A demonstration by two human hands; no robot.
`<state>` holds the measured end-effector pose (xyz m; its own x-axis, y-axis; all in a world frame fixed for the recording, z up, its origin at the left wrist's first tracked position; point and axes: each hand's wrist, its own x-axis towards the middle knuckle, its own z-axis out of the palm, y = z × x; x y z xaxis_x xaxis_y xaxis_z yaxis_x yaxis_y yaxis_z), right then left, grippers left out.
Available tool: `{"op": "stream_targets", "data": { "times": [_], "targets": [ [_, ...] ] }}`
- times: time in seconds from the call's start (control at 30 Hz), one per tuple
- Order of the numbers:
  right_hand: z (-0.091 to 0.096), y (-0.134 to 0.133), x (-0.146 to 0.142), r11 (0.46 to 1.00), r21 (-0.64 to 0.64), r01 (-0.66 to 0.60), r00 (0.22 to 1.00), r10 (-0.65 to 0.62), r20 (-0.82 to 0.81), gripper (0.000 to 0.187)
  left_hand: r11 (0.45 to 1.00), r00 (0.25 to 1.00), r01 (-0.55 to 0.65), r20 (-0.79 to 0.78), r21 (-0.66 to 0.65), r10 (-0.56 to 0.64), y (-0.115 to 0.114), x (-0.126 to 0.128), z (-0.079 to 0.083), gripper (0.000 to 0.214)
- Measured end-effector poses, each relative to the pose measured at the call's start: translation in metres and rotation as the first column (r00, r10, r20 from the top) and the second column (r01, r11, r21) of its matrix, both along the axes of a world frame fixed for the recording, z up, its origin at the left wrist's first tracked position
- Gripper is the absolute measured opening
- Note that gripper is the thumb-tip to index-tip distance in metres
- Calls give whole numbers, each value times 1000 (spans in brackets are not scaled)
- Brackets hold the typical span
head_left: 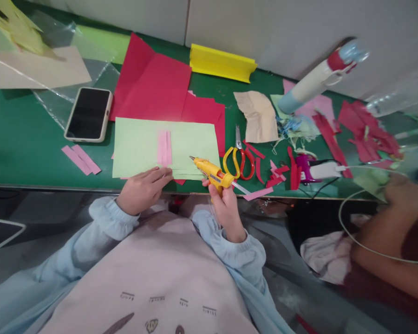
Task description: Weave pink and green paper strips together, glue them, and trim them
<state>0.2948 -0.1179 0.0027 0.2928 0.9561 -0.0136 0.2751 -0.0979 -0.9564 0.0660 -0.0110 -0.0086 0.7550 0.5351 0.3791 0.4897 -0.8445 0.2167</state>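
My right hand [225,204] is closed around a yellow glue gun [214,174]. The gun's nozzle points left over a light green paper sheet [135,144], and a clear glue stick [241,188] sticks out of its back. With its fingers lying on the sheet's near edge, my left hand [144,188] touches the lower end of the pink paper strips [164,148] on the green sheet. Red and yellow handled scissors [238,155] lie just right of the gun. Red paper sheets [156,83] are partly under the green sheet.
A phone [88,114] and loose pink strips [81,159] lie to the left. Behind stands a yellow holder [221,63]. On the right are a bottle [320,79], paper scraps [277,174], a purple device [306,168] with a cable, and another person's arm [393,227].
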Motion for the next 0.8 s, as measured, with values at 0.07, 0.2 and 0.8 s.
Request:
{"op": "stream_targets", "data": {
  "times": [0.07, 0.2, 0.8],
  "targets": [
    [2, 0, 4, 999, 19, 37, 999, -37, -11, 23, 1000, 1000, -7, -8, 7, 8, -1, 0, 1, 42],
    [6, 3, 17, 991, 14, 130, 987, -128, -97, 28, 998, 999, -34, 6, -55, 35, -2, 1, 2, 44],
    [7, 14, 8, 999, 35, -5, 999, 4, 38, 25, 997, 999, 42, -27, 65, -40, 0, -3, -1, 44]
  ]
}}
